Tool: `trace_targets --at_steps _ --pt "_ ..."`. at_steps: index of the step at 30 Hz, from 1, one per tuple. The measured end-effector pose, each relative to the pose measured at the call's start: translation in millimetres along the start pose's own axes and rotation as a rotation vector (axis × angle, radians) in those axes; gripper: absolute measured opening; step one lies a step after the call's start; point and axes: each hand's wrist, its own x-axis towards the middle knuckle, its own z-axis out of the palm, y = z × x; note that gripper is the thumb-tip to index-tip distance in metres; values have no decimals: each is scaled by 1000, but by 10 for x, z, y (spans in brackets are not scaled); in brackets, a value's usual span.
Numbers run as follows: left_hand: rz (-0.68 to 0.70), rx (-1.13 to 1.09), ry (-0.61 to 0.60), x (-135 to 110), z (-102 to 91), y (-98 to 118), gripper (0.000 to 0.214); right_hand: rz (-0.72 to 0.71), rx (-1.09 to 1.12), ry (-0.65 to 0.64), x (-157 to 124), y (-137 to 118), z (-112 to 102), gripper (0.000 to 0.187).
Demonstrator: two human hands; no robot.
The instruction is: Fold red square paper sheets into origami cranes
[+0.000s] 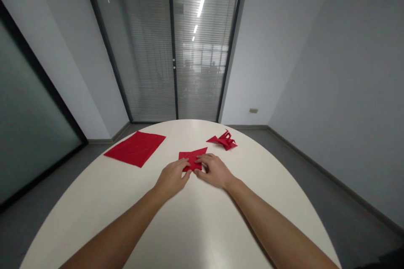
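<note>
A folded piece of red paper lies on the table in front of me, with one pointed corner reaching to the upper right. My left hand grips its left and lower side, fingers over the top and thumb at the near edge. On the right side, my right hand has its fingers bent onto the same paper, thumb by the near edge. The fingers cover part of the folds. Beyond my right hand sits a red folded paper figure with several thin points sticking up. A flat red paper sheet, lightly creased, rests at the left.
The round white table carries all the paper. Behind it stand glass panels with blinds. Grey walls rise on the right, and a frosted glass panel is at the left.
</note>
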Motion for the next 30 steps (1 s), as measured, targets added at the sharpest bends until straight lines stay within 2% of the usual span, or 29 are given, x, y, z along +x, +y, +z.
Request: trace_targets --at_steps 4,11,17,20,24,27,30 --pt "-11 -21 -13 5 -42 29 15 34 6 1 13 -17 -18 19" --pt "-67 32 -9 21 -36 28 21 57 19 9 22 24 -11 30" --pt "-76 30 -8 13 -44 12 25 116 23 29 20 53 21 16" --pt "-69 0 -12 10 -46 0 35 129 28 29 21 58 27 10" --pt "-31 -7 -22 9 -30 -20 38 143 53 35 16 55 23 13" --pt "1 9 -23 12 -9 -31 36 113 62 44 6 64 26 19" --pt "26 51 -26 14 3 -28 34 24 39 51 0 82 34 19"
